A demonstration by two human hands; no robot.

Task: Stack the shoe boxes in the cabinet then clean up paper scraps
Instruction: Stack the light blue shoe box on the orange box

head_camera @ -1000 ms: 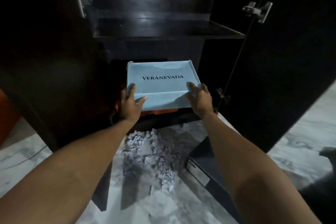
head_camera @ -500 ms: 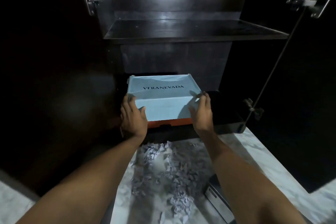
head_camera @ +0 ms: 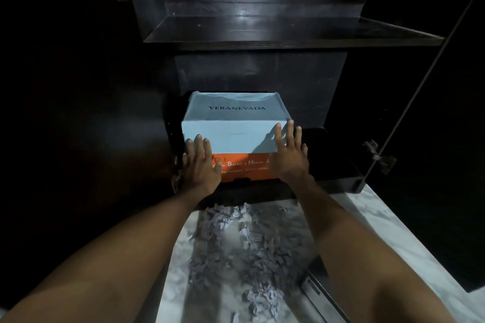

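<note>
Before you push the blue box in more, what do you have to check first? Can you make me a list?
1. Blue box sits on the orange box: ok.
2. Left hand flat against the fronts of the boxes, fingers straight: ok.
3. Right hand flat on the blue box's front: ok.
4. Blue box lined up with the orange one underneath: cannot tell, hands cover the corners.
5. Room behind the boxes: cannot tell, too dark.
6. Paper scraps cleaned off the floor: not ok, still there.
</note>
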